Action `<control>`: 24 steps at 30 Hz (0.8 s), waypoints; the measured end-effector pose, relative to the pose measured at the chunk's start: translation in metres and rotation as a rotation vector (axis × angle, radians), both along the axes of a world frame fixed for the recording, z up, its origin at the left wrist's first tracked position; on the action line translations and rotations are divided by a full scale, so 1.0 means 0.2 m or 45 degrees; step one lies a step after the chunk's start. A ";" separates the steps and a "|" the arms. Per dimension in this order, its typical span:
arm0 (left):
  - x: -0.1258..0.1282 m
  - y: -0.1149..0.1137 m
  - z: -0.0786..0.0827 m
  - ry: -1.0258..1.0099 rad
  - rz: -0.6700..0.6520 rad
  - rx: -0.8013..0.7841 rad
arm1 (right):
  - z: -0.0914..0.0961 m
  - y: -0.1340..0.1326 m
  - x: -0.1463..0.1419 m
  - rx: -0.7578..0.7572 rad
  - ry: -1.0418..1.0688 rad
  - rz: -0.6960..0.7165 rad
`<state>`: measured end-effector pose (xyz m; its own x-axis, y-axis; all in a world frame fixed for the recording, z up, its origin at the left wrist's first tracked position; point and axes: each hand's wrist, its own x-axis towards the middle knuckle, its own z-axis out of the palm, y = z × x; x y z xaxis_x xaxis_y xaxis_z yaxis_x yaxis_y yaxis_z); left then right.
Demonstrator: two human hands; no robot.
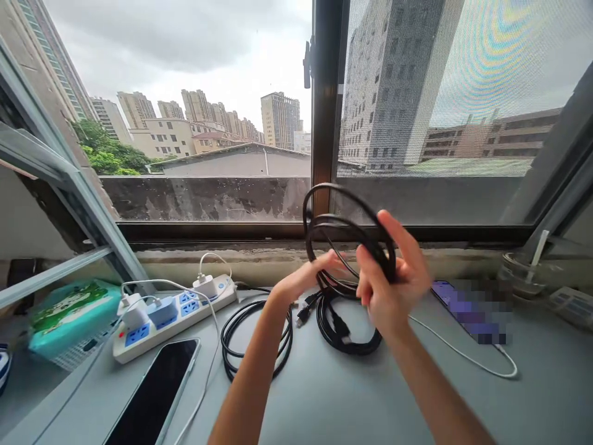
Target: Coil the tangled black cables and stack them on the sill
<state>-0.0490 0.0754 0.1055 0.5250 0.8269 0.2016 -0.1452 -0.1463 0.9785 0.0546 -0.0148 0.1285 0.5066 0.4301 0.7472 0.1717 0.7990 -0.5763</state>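
Loosely looped, the black cable [382, 252] is clasped by the right grip [393, 284]; hold unclear for the left grip [306, 273].

Gray daylight comes in through the big window [325, 117]. The cloudy sky [185, 37] is very bright, almost white low down. The desk [319, 402] gets soft light, and its shadows are faint. On the window screen [504, 62] at the top right, there are rainbow rings. The right hand [393, 269] is blurry, and the left hand [319, 266] is a bit blurry too. Little squares hide part of the purple phone [449, 300]. Near the sides, things look stretched and tilted.
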 end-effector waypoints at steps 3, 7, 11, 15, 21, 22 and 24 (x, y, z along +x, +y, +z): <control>-0.02 0.05 0.04 -0.263 0.124 -0.054 | -0.11 0.24 0.02 -0.192 0.353 0.217; -0.04 0.06 0.05 -0.295 0.428 0.167 | -0.23 0.45 0.04 -0.582 0.459 0.367; -0.09 0.05 0.09 0.000 0.619 0.387 | -0.26 0.47 0.07 -0.593 0.301 0.281; -0.16 0.03 0.15 0.169 0.512 0.315 | -0.22 0.42 0.11 -0.365 -0.204 -0.163; -0.26 -0.03 0.21 0.296 0.265 0.103 | -0.13 0.33 0.15 -0.207 -0.715 -0.279; -0.27 -0.04 0.22 0.278 0.239 0.087 | -0.12 0.32 0.15 -0.195 -0.746 -0.277; -0.28 -0.04 0.23 0.211 0.196 0.068 | -0.11 0.30 0.13 -0.187 -0.752 -0.267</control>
<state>-0.1042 0.0664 0.1522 0.4232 0.8901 0.1690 0.0445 -0.2068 0.9774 0.0813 0.0454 0.1060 0.1124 0.4859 0.8668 0.6374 0.6339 -0.4380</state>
